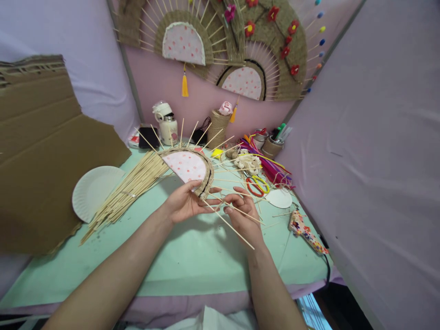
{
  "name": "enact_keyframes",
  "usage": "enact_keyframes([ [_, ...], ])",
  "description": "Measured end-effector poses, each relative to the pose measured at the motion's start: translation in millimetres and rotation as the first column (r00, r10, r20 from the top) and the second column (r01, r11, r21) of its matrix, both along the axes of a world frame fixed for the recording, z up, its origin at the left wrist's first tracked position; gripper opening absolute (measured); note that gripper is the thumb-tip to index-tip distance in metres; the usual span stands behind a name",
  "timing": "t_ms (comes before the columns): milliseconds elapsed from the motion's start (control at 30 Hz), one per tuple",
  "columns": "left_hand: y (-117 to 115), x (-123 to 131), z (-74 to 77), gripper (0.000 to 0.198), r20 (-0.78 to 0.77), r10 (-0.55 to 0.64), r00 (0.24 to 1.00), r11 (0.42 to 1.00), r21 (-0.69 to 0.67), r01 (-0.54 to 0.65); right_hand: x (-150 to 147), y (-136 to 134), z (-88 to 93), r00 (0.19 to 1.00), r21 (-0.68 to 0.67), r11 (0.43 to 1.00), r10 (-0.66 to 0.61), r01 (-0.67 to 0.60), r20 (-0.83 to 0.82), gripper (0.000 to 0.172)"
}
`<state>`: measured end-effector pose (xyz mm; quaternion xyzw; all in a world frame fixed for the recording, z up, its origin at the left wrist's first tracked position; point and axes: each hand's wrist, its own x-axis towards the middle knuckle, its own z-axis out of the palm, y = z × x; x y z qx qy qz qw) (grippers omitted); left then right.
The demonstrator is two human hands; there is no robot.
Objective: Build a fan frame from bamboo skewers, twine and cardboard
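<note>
A mint-green tablecloth covers the worktable, between lilac cloth walls. Above it, near its middle, is the half-round stick fan, held in the air. As I judge it, its core is done: the dotted panel is fixed, the braided rim with a dark line goes around the curve, and thin sticks spread out from it. The sticks have bare outer ends; no burlap band joins them, as one does on the larger fans on the wall, so this part seems not yet made.

The left hand grasps the lower end of the fan, with the thumb over the panel. The right hand has its fingers bent beside the lowest sticks; whether they pinch one, I cannot tell.

Just behind the fan lies a tied bundle of bamboo sticks, overlapping a white paper plate. Farther right are scissors and a patterned glue gun.
</note>
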<state>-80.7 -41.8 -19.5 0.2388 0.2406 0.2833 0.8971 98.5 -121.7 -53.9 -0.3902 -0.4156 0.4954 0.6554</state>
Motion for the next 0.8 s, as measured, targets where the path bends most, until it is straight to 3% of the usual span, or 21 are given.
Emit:
enact_keyframes([
  [333,-1.4,-1.1,1.9,0.037,0.06,-0.035,0.998,0.999,0.003,0.035,-2.8,3.9,-0.1,0.994,0.008,0.996,-0.091,0.092,-0.066,0.057],
  [500,-4.8,0.6,4.7,0.035,0.061,-0.051,0.997,0.998,0.023,0.05,-1.3,7.3,-3.0,0.979,-0.039,0.982,-0.186,0.183,-0.09,0.035],
  [633,-6.7,1.4,5.5,0.033,0.03,-0.06,0.998,0.998,0.027,0.059,0.0,6.0,-5.6,0.997,0.002,0.997,-0.073,0.073,-0.011,0.023],
  [733,-7.1,1.1,6.1,0.035,0.024,-0.093,0.995,0.994,0.05,0.092,0.6,4.5,-6.4,0.999,-0.03,0.999,0.029,-0.028,0.022,0.021],
  [800,-7.0,0.6,6.3,0.04,0.027,-0.123,0.992,0.991,0.065,0.121,1.0,4.2,-7.2,0.999,-0.069,0.997,0.03,-0.028,0.04,0.017],
])
